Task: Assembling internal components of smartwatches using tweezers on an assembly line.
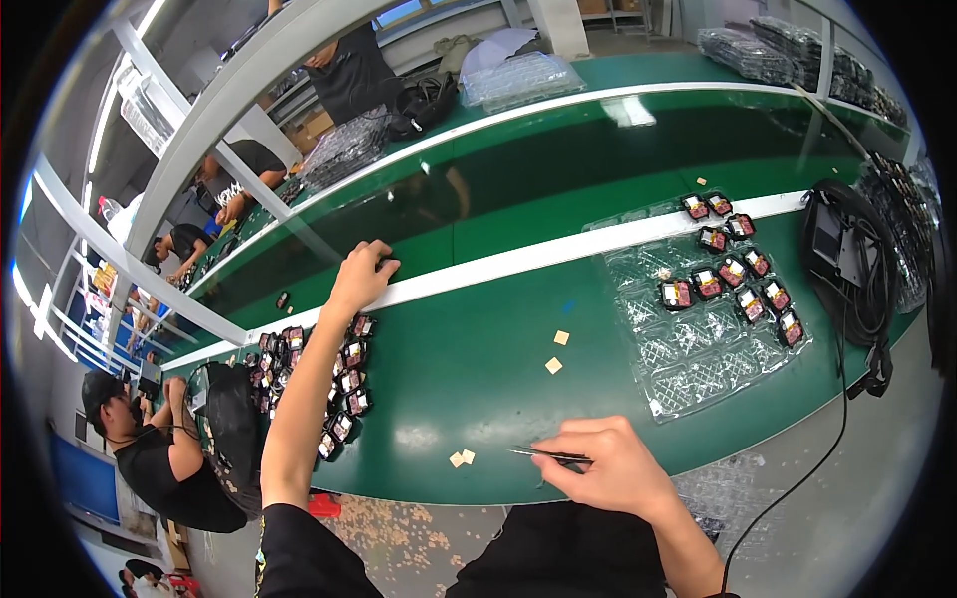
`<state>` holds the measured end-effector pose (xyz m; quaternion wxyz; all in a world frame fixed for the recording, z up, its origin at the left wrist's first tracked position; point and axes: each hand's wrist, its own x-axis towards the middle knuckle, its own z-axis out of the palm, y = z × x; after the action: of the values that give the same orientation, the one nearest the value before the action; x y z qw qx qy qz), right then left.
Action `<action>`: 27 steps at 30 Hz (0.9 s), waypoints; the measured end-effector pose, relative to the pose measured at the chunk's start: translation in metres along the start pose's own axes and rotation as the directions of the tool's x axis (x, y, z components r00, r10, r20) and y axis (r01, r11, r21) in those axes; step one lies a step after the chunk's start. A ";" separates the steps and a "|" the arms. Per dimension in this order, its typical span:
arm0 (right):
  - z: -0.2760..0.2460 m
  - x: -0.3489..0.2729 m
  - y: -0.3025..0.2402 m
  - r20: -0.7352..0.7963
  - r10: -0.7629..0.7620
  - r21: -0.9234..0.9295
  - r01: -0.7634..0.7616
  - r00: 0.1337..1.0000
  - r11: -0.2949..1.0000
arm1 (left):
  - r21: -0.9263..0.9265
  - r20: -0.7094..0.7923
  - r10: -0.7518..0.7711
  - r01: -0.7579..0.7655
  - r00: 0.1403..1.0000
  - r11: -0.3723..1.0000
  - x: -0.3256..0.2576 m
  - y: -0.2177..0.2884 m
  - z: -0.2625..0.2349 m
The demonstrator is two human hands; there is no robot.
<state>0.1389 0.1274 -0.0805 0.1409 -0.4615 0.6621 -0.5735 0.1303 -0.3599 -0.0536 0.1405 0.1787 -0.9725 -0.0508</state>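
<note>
My right hand (616, 466) is closed round a pair of dark tweezers (558, 456), low over the green tabletop (449, 399). Their tips point left, toward two small tan square pieces (462, 458) lying near the front edge. Two more tan squares (557, 351) lie farther off in the middle. My left arm stretches forward across a cluster of small black parts with labels (349, 379). At its end, my left hand (364, 274) is over the white rail beside the belt, fingers loosely bent and apart, with nothing visible in them.
A clear plastic tray (678, 384) at the right holds several black labelled parts. Beyond the rail runs a dark green belt (518, 189). A coiled black cable with a device (847, 249) sits at the far right. Co-workers sit along the left. Tan scraps (399, 528) litter the floor.
</note>
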 end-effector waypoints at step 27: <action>-0.001 0.007 -0.004 -0.248 0.150 -0.037 -0.164 0.957 0.986 | -0.371 -0.004 0.362 -0.337 0.932 0.865 -0.137 0.167 -0.008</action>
<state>0.1365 0.1230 -0.0739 0.0900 -0.3372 0.7250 -0.5938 0.1995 -0.1553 -0.0557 0.1462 -0.0315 -0.9661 -0.2103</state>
